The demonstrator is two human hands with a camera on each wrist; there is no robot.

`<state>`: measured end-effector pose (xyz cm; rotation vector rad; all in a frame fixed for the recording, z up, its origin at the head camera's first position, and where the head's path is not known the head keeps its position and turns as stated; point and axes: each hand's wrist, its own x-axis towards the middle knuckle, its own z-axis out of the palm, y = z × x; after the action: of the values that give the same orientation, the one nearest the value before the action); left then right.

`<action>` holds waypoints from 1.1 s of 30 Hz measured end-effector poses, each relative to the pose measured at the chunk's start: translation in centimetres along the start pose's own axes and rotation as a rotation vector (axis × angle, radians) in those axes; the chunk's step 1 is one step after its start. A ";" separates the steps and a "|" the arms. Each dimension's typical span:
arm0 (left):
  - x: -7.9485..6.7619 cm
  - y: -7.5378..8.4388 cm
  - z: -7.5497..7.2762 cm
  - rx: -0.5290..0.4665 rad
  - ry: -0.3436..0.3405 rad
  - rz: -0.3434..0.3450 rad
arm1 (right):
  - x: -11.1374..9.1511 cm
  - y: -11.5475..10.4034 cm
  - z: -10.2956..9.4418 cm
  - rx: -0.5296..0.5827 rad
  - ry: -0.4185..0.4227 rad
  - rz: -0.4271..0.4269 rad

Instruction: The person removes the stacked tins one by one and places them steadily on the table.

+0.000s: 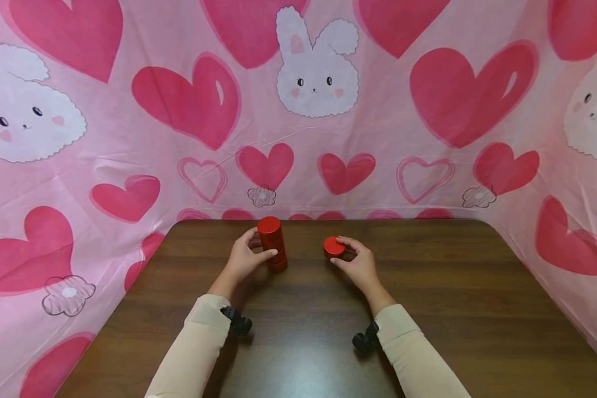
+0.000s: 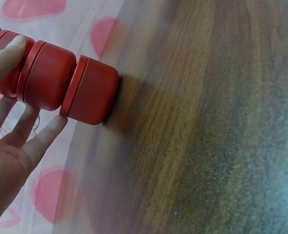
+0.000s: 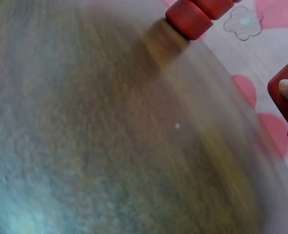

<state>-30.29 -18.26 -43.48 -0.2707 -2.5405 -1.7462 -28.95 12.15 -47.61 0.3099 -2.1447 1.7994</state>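
Note:
A tall upright stack of red round lidded tins (image 1: pixel 272 243) stands on the table, left of centre. My left hand (image 1: pixel 244 255) holds this stack from its left side, thumb on the near face and fingers behind. In the left wrist view several tins (image 2: pixel 48 75) show slightly offset from one another, and a fingertip touches the lid edge of the bottom one. To the right of the stack, my right hand (image 1: pixel 360 262) pinches a single red tin (image 1: pixel 333 246) between thumb and fingers. The right wrist view shows that tin (image 3: pixel 282 106) at its right edge, apart from the stack.
The dark wooden table (image 1: pixel 298 309) ends just behind the tins. A pink cloth (image 1: pixel 303 132) with hearts and rabbits hangs behind it and along both sides. Each wrist carries a small black camera (image 1: pixel 363 341).

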 end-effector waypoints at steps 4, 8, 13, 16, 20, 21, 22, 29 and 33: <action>0.0 0.0 -0.1 -0.001 -0.004 -0.010 | 0.0 0.3 0.1 -0.054 -0.014 0.073; -0.1 0.0 -0.2 -0.004 -0.005 -0.013 | 0.0 0.6 0.0 -0.095 -0.049 0.110; -0.1 0.1 -0.2 -0.008 0.000 -0.015 | 0.2 1.1 -0.3 -0.132 -0.077 0.120; -0.1 0.2 -0.2 -0.010 0.001 -0.013 | 0.2 1.2 -0.5 -0.146 -0.087 0.129; 0.0 0.2 -0.2 -0.011 0.003 -0.008 | 0.2 1.2 -0.6 -0.164 -0.104 0.140; 0.0 0.2 -0.2 -0.012 0.005 -0.005 | 0.2 1.3 -0.6 -0.170 -0.108 0.140; 0.0 0.2 -0.2 -0.012 0.007 -0.003 | 0.2 1.3 -0.7 -0.171 -0.109 0.144; 0.0 0.3 0.0 -0.009 0.011 0.008 | 0.1 1.5 -0.8 -0.171 -0.104 0.139; -0.1 0.2 0.1 -0.006 0.011 0.007 | 0.1 1.6 -0.9 -0.163 -0.106 0.141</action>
<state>-30.18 -18.09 -43.37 -0.2691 -2.5242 -1.7480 -29.50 13.29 -48.93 0.2236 -2.4253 1.7003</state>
